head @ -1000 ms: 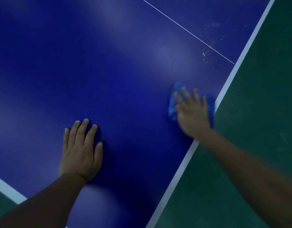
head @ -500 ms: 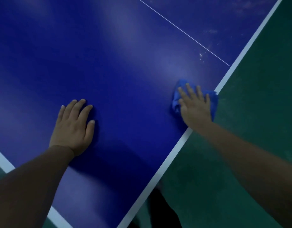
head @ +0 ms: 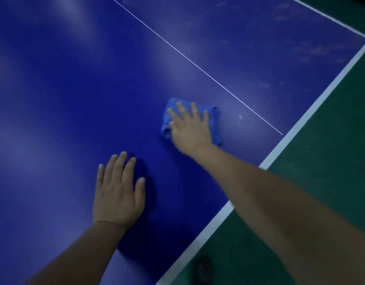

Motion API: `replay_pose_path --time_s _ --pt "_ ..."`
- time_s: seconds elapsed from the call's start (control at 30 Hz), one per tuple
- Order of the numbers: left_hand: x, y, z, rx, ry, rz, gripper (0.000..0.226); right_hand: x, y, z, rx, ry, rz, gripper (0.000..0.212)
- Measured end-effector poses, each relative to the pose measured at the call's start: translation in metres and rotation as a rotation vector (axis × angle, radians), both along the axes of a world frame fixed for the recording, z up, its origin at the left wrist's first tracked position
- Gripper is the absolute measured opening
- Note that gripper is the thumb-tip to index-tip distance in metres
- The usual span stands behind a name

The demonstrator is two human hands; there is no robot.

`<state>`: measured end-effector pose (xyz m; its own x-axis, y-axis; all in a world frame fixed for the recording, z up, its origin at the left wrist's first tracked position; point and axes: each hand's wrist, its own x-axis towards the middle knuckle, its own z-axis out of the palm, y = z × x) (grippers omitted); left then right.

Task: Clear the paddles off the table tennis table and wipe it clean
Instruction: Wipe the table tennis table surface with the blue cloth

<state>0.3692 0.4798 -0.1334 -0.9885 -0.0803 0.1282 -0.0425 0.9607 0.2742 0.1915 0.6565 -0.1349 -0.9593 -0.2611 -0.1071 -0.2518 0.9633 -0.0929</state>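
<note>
Blue laminate formed the surface (head: 78,83), edged with a white border stripe (head: 313,108) and crossed by one thin white centre line (head: 198,66). Counted in view: one blue cloth (head: 215,124), two hands, one cluster of small white specks (head: 241,117) and zero paddles. Left hand (head: 118,194) lay palm-down and flat on the surface, four fingers straight and close together, thumb set slightly apart to the right; it held nothing. Right hand (head: 190,128) lay flat on top of the cloth, fingers straight and spread, pressing it against the surface without curling round it. Cloth was bunched, with its folds showing past the fingertips on the far side and along both sides of the hand. It sat near the right-hand edge of the surface, just left of the centre line, and the specks lay just beside it to the right, apart from it. Faint smudges (head: 313,48) showed on the far right corner area. Green floor (head: 331,161) was visible beyond the edge. Right forearm crossed over the white border. One dark shape on the floor at the bottom, blurred; could not tell what it was.
</note>
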Motion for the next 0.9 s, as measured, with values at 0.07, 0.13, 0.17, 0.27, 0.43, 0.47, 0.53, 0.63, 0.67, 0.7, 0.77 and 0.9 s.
replay_pose_path --time_s 0.07,0.13,0.17,0.27,0.43,0.47,0.53,0.63,0.67,0.7,0.77,0.9 --pt "-0.015 0.026 -0.003 0.015 -0.042 0.064 0.063 -0.015 0.073 0.000 0.006 -0.012 -0.184 0.052" --pt "-0.022 0.035 -0.007 0.024 -0.075 0.112 0.064 0.002 0.141 0.003 0.012 -0.021 -0.325 0.053" --pt "-0.024 0.036 -0.007 0.023 -0.077 0.120 0.063 0.015 0.164 0.006 0.014 -0.040 -0.396 0.053" --pt "-0.024 0.037 -0.006 0.009 -0.088 0.119 0.062 0.039 0.178 0.010 -0.021 -0.117 -0.599 0.054" --pt "-0.028 0.037 -0.005 0.013 -0.125 0.130 0.061 0.034 0.066 0.001 -0.026 0.001 -0.224 0.058" --pt "-0.028 0.037 -0.004 0.013 -0.126 0.131 0.060 0.033 0.049 -0.002 -0.034 -0.024 -0.067 0.060" --pt "-0.028 0.037 -0.005 0.012 -0.132 0.129 0.059 0.023 0.054 -0.002 -0.008 -0.071 0.043 0.061" --pt "-0.028 0.038 -0.005 -0.007 -0.150 0.121 0.058 0.026 0.121 -0.003 0.063 -0.039 -0.186 0.061" --pt "-0.029 0.038 -0.005 -0.009 -0.155 0.120 0.058 0.032 0.138 -0.003 0.074 -0.042 -0.257 0.061" --pt "-0.029 0.038 -0.005 -0.010 -0.160 0.119 0.058 0.037 0.143 -0.002 0.072 -0.051 -0.304 0.061" --pt "-0.029 0.038 -0.006 -0.019 -0.174 0.116 0.058 0.038 0.115 0.001 0.046 -0.062 -0.305 0.060" --pt "-0.031 0.037 -0.006 -0.029 -0.167 0.112 0.057 -0.010 0.001 -0.002 -0.081 -0.018 -0.043 0.055"
